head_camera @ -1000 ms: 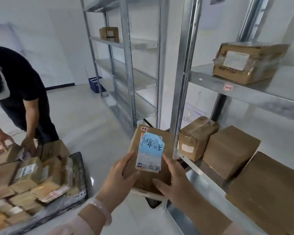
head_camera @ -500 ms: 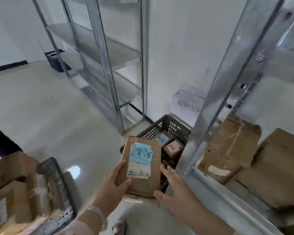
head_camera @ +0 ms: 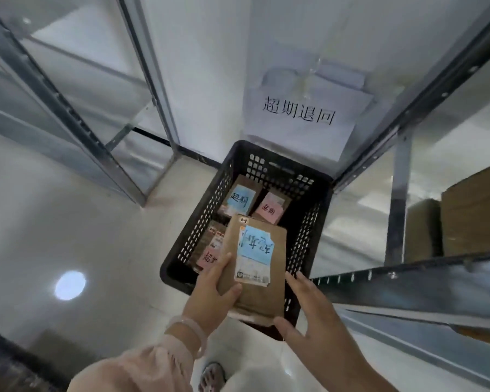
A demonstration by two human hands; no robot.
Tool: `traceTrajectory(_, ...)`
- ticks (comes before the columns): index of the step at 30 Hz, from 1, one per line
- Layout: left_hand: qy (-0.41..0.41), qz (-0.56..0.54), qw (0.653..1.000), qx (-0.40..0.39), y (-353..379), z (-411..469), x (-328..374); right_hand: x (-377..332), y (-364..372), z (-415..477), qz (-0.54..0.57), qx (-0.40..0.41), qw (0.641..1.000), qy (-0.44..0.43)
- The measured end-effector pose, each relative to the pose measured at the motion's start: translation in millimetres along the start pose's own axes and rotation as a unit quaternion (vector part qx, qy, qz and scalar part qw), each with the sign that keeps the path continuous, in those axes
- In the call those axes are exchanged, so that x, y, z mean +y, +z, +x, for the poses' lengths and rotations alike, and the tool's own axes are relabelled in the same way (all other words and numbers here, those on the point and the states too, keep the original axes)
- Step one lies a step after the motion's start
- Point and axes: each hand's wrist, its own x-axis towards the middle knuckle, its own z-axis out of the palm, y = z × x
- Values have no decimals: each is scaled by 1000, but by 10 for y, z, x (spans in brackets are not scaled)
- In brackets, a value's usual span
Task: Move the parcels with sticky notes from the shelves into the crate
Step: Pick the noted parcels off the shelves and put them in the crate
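Low at far left, dark tray corner, contents blurred. On pale floor beside it, one bright round reflection. Behind, bare metal rack against white wall.

At centre, black perforated crate on floor, below taped paper sign with printed characters. Inside: parcel with blue note at back left, parcel with pink note at back right, third parcel with pink note lower left (partly hidden by held box).

Over crate's near half, brown parcel with blue sticky note above a white label, held tilted, not resting on anything inside.

Left hand clamped on parcel's left edge: thumb across top face, fingers curled underneath, pale bracelet at wrist. Right hand at parcel's right edge, fingers spread and loose, thumb touching near corner.

Right of crate, shelf unit with upright post close by; brown boxes on a lower shelf.
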Motion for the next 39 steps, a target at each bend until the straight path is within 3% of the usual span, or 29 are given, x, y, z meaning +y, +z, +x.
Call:
traceTrajectory(8, -16, 29, 994, -105, 505, 837, -563, 363, 444, 419, -50, 25, 998, 7)
traceTrajectory(15, 30, 280, 938, -202, 643, 972, -648, 484, 697, 527, -91, 28, 995, -1)
traceTrajectory(20, 55, 380, 914, -133, 524, 709, -449, 410, 602, 315, -105, 55, 993, -6)
traceTrajectory(23, 138, 389, 909, -49, 420, 382, -147, 280, 415, 86, -112, 66, 991, -12)
traceTrajectory(30, 287, 383, 877, 42, 324, -710, 809, 158, -103, -796, -137, 130, 980, -56)
traceTrajectory(39, 429, 354, 827, 85, 1300, -2498, 2035, 819, -946, -2760, -159, 275, 948, -22)
